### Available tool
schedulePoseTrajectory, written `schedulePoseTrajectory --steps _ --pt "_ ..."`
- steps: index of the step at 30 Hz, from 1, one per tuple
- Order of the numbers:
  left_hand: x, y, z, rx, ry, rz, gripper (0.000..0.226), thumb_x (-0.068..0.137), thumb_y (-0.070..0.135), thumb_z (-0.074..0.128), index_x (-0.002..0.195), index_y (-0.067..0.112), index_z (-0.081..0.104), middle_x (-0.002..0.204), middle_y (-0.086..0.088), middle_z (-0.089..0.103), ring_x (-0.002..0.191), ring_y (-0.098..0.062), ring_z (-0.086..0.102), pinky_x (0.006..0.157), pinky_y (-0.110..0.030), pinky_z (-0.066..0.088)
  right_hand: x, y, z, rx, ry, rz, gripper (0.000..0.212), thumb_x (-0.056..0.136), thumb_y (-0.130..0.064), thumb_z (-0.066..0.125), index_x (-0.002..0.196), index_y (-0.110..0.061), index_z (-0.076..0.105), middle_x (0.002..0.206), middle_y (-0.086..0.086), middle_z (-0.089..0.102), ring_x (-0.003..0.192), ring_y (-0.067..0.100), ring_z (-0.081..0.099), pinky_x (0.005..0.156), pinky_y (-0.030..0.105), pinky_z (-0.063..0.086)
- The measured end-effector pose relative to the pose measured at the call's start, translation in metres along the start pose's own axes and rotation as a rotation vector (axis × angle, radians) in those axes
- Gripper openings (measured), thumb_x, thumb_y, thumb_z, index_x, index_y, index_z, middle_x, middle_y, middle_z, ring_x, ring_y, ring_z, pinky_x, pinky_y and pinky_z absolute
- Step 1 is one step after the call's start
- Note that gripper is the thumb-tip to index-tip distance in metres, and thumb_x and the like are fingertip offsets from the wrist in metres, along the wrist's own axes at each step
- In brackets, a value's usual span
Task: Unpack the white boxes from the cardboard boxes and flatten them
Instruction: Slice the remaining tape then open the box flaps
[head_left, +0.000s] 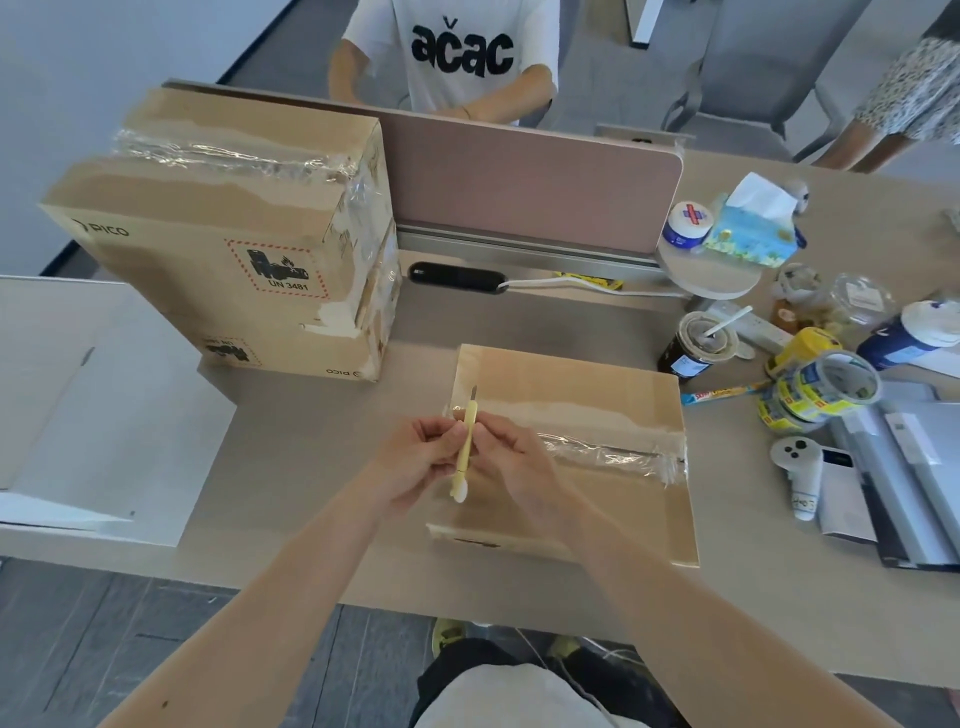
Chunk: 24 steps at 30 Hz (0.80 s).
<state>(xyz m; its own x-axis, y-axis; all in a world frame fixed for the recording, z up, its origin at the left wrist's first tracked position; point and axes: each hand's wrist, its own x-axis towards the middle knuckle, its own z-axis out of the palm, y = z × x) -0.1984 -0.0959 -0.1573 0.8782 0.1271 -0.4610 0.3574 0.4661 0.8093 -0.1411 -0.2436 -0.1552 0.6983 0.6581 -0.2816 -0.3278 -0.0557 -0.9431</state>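
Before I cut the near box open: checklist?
1. Blade out of the yellow knife: ok.
2. Grip: left hand and right hand both pinch the knife: ok.
3. Taped seam of the cardboard box faces up: ok.
4. Box steadied: not ok, no hand visibly rests on it.
5. Seam free of clutter: ok.
6. What lies right under the tape: cannot tell.

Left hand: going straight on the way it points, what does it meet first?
The right hand, just past the cutter that both hands pinch. The left hand points right and slightly away; the gap between them is hard to judge.
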Motion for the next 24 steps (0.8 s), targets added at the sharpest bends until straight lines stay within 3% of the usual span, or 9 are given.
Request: schedulePoseTrajectory --steps 2,5,9,10,12,14,17,20,24 --pt "0.002 -0.001 0.002 -0.016 -0.034 -0.021 0.020 0.085 0.015 0.063 0.091 -0.004 0.067 0.076 -0.009 0.072 0.069 -0.019 0.070 0.066 -0.025 0.057 0.001 0.001 -0.001 0.085 -0.001 0.012 0.025 0.102 -0.012 0.049 0.114 -0.021 0.069 0.114 0.023 0.067 0.104 0.026 0.061 0.102 0.046 0.048" --pt "0.007 0.000 0.002 0.014 -0.038 -0.026 0.036 0.080 0.021 0.068 0.099 -0.009 0.067 0.081 -0.012 0.073 0.071 -0.023 0.072 0.068 -0.027 0.058 0.003 -0.001 -0.001 0.147 0.026 0.014 0.018 0.095 -0.018 0.058 0.104 -0.019 0.073 0.101 0.012 0.070 0.096 0.026 0.062 0.094 0.046 0.051" --pt "0.021 0.002 -0.008 0.350 0.166 0.127 0.023 0.077 0.021 0.082 0.092 0.006 0.072 0.079 -0.010 0.074 0.068 -0.021 0.070 0.066 -0.026 0.056 0.013 -0.007 -0.009 0.071 0.217 0.053 0.010 0.096 -0.007 0.061 0.093 -0.005 0.070 0.080 0.005 0.072 0.077 0.026 0.068 0.076 0.043 0.059" --pt "0.026 0.003 -0.014 0.476 0.247 0.182 0.021 0.075 0.019 0.086 0.088 0.013 0.071 0.077 -0.005 0.071 0.067 -0.017 0.066 0.067 -0.024 0.054 0.017 -0.008 -0.014 -0.007 0.269 0.057 0.010 0.095 -0.007 0.062 0.092 -0.004 0.070 0.079 0.005 0.072 0.076 0.028 0.069 0.076 0.046 0.058" --pt "0.037 0.001 -0.026 0.702 0.317 0.243 0.038 0.065 0.034 0.092 0.093 0.027 0.069 0.086 0.005 0.063 0.070 -0.010 0.057 0.069 -0.019 0.047 0.023 -0.010 -0.026 -0.249 0.324 0.032 0.011 0.092 -0.011 0.065 0.084 -0.015 0.073 0.075 0.003 0.073 0.071 0.024 0.069 0.072 0.044 0.057" --pt "0.044 -0.001 -0.034 0.879 0.210 0.206 0.067 0.050 0.060 0.081 0.112 0.041 0.062 0.103 0.011 0.055 0.081 -0.006 0.055 0.069 -0.008 0.040 0.027 -0.011 -0.037 -0.604 0.295 -0.034 0.015 0.090 -0.016 0.067 0.078 -0.023 0.072 0.066 -0.002 0.068 0.058 0.008 0.058 0.062 0.030 0.048" --pt "0.050 -0.003 -0.039 0.955 0.019 0.149 0.082 0.049 0.070 0.071 0.126 0.050 0.049 0.121 0.010 0.044 0.098 -0.004 0.050 0.074 0.001 0.036 0.032 -0.011 -0.039 -1.032 0.170 -0.111 0.015 0.090 -0.024 0.063 0.079 -0.018 0.072 0.066 -0.004 0.063 0.062 0.013 0.053 0.064 0.032 0.045" --pt "0.055 -0.005 -0.046 0.924 -0.036 0.154 0.082 0.049 0.071 0.073 0.126 0.059 0.047 0.124 0.020 0.042 0.112 -0.004 0.049 0.092 -0.006 0.036 0.037 -0.013 -0.035 -1.263 0.046 -0.143 0.021 0.093 -0.026 0.059 0.082 -0.014 0.071 0.076 0.000 0.064 0.074 0.025 0.056 0.067 0.037 0.046" --pt "0.058 -0.008 -0.051 0.921 -0.054 0.152 0.079 0.062 0.052 0.088 0.130 0.058 0.047 0.131 0.014 0.047 0.122 -0.005 0.046 0.106 -0.022 0.038 0.042 -0.016 -0.029 -1.370 -0.058 -0.200 0.023 0.095 -0.021 0.056 0.081 -0.011 0.071 0.080 0.002 0.062 0.072 0.025 0.054 0.063 0.033 0.038"
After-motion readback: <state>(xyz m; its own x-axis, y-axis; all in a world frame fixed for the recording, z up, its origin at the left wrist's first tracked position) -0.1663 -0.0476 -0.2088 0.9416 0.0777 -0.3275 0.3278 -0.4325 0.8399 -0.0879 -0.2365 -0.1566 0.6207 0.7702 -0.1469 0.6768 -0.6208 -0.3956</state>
